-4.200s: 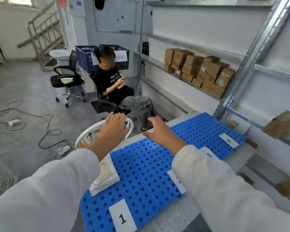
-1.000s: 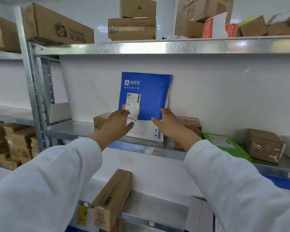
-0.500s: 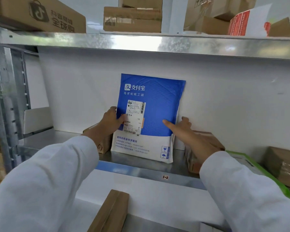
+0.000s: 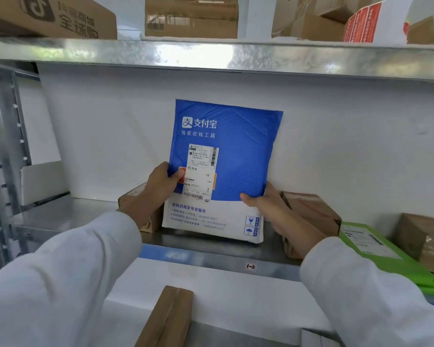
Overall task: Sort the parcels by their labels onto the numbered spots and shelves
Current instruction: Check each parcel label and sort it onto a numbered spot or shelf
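Grips blue-and-white mailer upright on shelf tagged 1-2, with left hand thumb clamped on its left edge and right hand thumb on its right, other fingers hidden behind, label print mostly illegible.

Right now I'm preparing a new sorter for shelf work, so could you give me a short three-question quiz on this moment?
1. True or false: the blue-and-white mailer lies flat on the shelf.
2. What does the shelf tag on the edge below the mailer read? A) 1-2 B) 3-4 C) 2-6
3. Fill in: the flat parcel to the right of the brown box is ___ in colour.

Key: 1 false, it is upright; 2 A; 3 green.
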A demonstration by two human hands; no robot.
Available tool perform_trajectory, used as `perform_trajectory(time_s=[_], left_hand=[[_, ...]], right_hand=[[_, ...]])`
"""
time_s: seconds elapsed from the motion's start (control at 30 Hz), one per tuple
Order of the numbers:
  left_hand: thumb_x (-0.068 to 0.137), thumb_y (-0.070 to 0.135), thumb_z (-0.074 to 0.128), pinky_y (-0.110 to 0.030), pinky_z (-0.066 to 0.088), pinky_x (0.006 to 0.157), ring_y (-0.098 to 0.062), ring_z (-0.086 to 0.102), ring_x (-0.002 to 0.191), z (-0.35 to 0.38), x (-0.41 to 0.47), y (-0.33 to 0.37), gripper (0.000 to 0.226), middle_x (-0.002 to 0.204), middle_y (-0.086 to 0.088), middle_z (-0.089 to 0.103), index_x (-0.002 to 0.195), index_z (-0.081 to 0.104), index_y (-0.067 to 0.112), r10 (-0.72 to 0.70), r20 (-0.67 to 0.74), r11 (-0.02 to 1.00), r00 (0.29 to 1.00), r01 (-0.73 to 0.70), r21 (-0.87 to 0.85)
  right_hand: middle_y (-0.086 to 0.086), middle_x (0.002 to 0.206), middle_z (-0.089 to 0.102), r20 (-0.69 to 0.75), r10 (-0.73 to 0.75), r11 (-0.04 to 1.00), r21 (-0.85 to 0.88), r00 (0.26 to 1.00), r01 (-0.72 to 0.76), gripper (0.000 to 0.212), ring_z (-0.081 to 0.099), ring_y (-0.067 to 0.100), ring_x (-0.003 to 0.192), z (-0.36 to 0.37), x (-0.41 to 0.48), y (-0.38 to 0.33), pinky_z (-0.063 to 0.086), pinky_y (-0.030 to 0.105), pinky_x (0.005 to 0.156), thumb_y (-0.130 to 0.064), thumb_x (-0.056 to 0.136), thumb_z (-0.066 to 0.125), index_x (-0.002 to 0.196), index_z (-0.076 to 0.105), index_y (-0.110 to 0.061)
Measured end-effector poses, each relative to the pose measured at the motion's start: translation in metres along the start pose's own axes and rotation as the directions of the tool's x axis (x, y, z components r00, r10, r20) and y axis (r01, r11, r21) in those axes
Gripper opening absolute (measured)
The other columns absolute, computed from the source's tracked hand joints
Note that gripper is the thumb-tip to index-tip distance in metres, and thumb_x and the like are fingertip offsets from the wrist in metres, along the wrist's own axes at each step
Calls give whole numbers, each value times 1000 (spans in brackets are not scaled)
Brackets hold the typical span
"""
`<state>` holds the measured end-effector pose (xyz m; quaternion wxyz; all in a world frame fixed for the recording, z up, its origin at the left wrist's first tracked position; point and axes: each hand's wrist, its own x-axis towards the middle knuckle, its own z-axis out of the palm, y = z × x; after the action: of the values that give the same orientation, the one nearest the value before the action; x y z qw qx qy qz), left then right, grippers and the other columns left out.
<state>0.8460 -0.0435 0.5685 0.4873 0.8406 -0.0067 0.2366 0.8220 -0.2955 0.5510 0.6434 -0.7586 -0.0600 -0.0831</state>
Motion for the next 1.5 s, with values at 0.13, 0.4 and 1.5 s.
perform_trajectory(time_s=[0.13,0.4,1.5], left_hand=[[97,40,52,-34,53,68,-24,63,87,-14,-23,15,37,97,-7,64,101,52,3,66,-74,995,995,-71,-66],[88,55,58,-45,57,79,-23,70,87,-38,-104,23,36,93,3,74,94,60,20,-33,-78,971,996,14,-237],[97,30,55,-30,58,69,-15,73,84,-144,-767,-47,17,95,4,76,104,68,21,-691,-696,669,194,537,-515]], right_hand=[[8,125,63,17,-33,996,77,999,32,56,66,23,97,-8,-11,-17,55,35,77,-22,86,72,134,44,-9],[6,115,70,192,-21,994,113,981,-1,58,69,28,102,-27,-64,-27,53,49,93,-31,83,74,133,49,-15],[6,88,77,904,331,869,-180,272,-460,26,74,25,72,167,-493,134,60,38,64,-37,82,73,100,64,-20]])
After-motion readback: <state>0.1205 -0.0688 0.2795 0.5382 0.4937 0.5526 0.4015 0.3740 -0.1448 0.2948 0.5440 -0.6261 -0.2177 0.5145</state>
